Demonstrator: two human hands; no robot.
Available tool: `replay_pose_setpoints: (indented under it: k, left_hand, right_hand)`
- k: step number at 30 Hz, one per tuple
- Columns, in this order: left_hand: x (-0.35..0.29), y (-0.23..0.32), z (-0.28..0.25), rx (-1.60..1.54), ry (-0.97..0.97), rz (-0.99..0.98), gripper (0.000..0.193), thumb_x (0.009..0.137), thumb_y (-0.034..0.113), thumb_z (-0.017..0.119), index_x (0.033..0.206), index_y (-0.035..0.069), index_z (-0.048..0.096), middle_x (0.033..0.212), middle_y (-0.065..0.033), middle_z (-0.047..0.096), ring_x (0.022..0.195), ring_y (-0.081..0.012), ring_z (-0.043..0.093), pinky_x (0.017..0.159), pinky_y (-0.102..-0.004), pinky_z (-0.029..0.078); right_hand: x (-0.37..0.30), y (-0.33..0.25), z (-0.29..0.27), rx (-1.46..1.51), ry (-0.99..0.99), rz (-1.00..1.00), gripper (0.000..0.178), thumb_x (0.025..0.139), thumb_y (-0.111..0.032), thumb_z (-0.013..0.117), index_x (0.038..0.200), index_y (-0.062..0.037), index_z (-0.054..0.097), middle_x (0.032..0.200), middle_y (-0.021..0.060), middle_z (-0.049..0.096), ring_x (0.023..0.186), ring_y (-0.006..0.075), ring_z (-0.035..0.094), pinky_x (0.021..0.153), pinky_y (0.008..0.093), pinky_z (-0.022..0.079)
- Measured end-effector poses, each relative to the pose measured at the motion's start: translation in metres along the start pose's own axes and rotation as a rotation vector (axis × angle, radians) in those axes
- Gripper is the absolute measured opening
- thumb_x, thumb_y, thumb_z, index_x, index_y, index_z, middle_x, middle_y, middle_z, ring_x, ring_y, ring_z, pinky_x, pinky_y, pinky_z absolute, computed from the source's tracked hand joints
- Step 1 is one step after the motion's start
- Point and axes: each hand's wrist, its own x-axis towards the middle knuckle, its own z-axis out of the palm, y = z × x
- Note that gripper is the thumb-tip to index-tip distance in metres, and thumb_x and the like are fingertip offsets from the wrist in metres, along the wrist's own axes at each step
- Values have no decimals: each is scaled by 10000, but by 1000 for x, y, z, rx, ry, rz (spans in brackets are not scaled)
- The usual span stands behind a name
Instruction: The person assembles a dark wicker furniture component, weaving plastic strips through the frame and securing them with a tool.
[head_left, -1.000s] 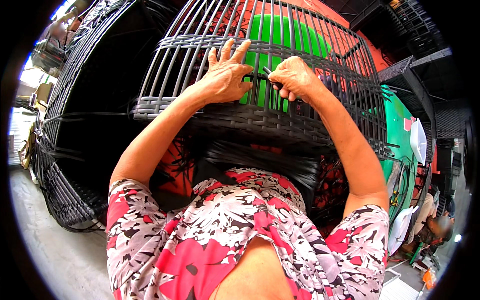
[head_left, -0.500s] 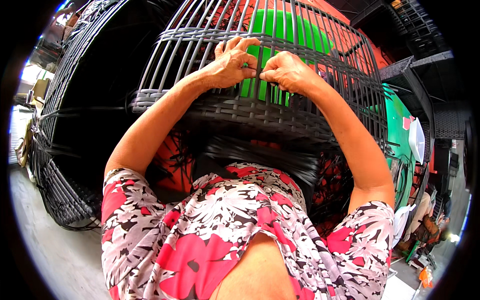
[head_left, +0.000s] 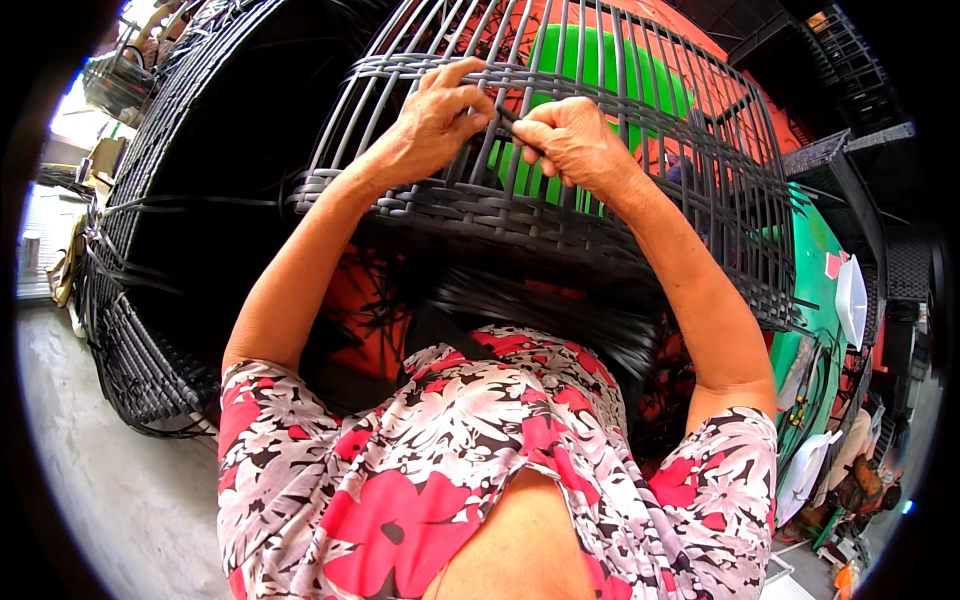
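The view is taken from the person's head, facing down and forward; the flowered shirt (head_left: 455,440) is seen very near, the woven frame (head_left: 510,213) farther off.

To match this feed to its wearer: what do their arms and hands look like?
The left hand and right hand are ungloved, with no wristwear visible. The forearms are bare; short sleeves carry a floral print in red, pale grey and black.

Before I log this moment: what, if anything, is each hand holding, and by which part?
The right hand pinches a dark strip at the right end of its short visible stretch. Whether the left hand holds anything cannot be told.
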Motion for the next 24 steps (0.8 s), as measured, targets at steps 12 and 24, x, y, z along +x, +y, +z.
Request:
replay_pose_setpoints:
  k: [12, 24]
  left_hand:
    - [-1, -5, 16, 224, -248, -167, 284, 789, 178, 608, 1063, 110, 639, 1496, -108, 191, 1370, -361, 134, 1092, -503, 88]
    - [1, 2, -34, -61, 61, 27, 108, 814, 140, 643, 798, 61, 570, 1338, -89, 382, 1212, -245, 376, 1000, -378, 298]
  right_hand:
    - [34, -7, 9, -292, -135, 240, 128, 821, -98, 606, 750, 6, 587, 567, 46, 593, 415, 72, 525, 337, 213, 386]
    - [22, 7, 12, -267, 227, -606, 243, 829, -166, 591, 1015, -17, 641, 923, 168, 645, 647, 223, 641, 674, 358, 509]
